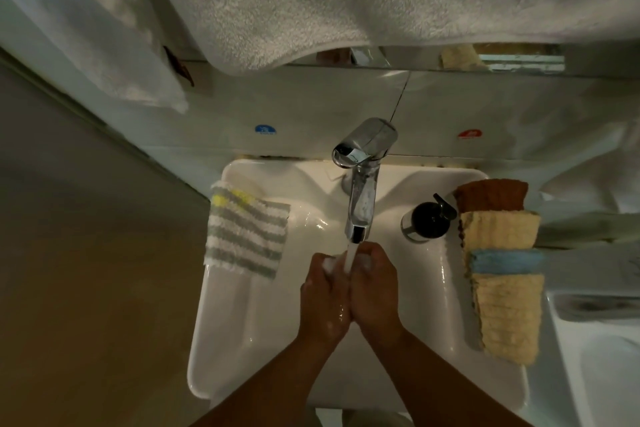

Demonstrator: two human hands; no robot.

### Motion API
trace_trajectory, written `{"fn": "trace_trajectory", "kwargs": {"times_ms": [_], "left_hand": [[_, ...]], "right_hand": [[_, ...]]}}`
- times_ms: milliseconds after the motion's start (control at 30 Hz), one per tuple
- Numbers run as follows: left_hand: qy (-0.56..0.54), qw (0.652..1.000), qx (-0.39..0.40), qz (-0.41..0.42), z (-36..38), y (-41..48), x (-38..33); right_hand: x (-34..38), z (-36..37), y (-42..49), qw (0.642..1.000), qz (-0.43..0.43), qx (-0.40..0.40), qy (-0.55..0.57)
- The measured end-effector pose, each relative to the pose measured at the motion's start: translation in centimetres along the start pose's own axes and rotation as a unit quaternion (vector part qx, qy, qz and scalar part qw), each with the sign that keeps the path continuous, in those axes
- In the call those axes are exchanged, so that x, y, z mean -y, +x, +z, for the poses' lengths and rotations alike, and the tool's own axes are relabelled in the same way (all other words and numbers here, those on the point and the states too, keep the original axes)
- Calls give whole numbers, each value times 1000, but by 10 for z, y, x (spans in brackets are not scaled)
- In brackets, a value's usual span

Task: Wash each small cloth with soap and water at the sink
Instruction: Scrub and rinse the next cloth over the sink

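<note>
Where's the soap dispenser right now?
In the head view, the soap dispenser stands on the right ledge of the sink, between the faucet and the stack of folded cloths.

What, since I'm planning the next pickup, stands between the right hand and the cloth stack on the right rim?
Nothing visible: only bare basin separates the right hand from the cloth stack. The soap dispenser stands farther back beside the stack, off that line.
</note>
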State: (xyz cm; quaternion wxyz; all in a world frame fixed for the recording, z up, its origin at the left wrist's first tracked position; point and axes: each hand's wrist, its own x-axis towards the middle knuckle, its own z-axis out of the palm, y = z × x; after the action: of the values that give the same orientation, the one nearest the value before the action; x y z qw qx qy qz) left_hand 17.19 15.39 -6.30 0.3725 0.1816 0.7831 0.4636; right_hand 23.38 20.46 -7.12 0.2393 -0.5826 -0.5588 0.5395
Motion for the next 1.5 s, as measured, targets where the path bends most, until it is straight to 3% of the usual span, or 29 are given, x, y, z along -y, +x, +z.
{"fn": "trace_trajectory", "kwargs": {"times_ms": [233, 533, 633, 833, 900, 1033, 1167, 1233, 1400, 1500], "left_hand": [[13, 999, -2, 45, -19, 13, 9], [23, 996, -63, 58, -53, 29, 34], [17, 997, -60, 49, -53, 27, 36], [-5, 999, 1, 46, -29, 4, 24], [6, 998, 41, 53, -19, -4, 18], [68, 994, 66, 54, -17, 1, 26], [70, 990, 113, 39, -22, 1, 23], [85, 986, 134, 54, -25, -5, 23], [10, 997, 40, -65, -35, -2, 39], [-159, 962, 88, -205, -27, -10, 25]], "right_hand": [[-15, -5, -2, 992, 34, 119, 7], [-33, -23, 3, 982, 43, 159, -91], [-33, -20, 1, 989, 27, 132, -67], [-20, -3, -4, 997, 19, 61, -41], [-15, -1, -2, 998, 51, 24, -31], [-8, -4, 0, 982, 155, 45, 99], [-8, -4, -3, 960, 214, 86, 158], [-10, -2, -2, 953, 234, 71, 181], [-8, -6, -3, 940, 244, 27, 237], [-5, -5, -13, 927, 237, 44, 286]]}}
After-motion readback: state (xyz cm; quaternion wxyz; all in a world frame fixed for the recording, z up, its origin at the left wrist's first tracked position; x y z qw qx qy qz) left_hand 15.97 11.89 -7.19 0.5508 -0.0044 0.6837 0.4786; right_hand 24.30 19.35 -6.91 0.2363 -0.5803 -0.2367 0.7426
